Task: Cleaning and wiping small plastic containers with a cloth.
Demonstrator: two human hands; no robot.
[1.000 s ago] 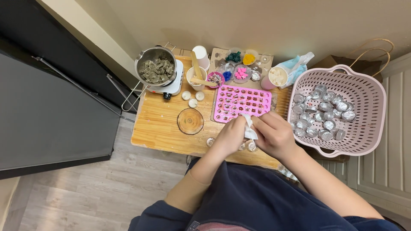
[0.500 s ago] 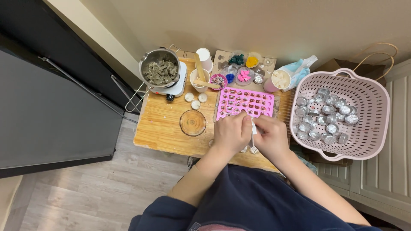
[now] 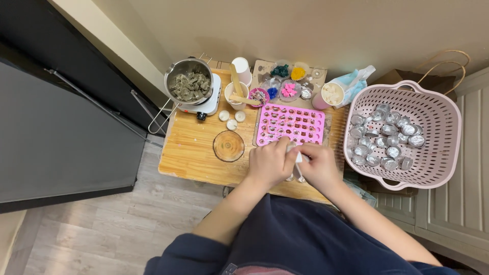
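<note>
Both hands are meeting at the near edge of the wooden desk (image 3: 193, 147), the left hand (image 3: 269, 164) and right hand (image 3: 317, 164) pinching a small white object (image 3: 292, 148) between their fingertips, just below the pink silicone mould (image 3: 290, 125). What it is cannot be told; it looks light and small, probably easy to crush or drop, best held gently by its sides. A pot (image 3: 188, 81) of grey chunks is sitting on a small hotplate, and a pink basket (image 3: 438, 153) is holding silver foil cups (image 3: 384, 135).
</note>
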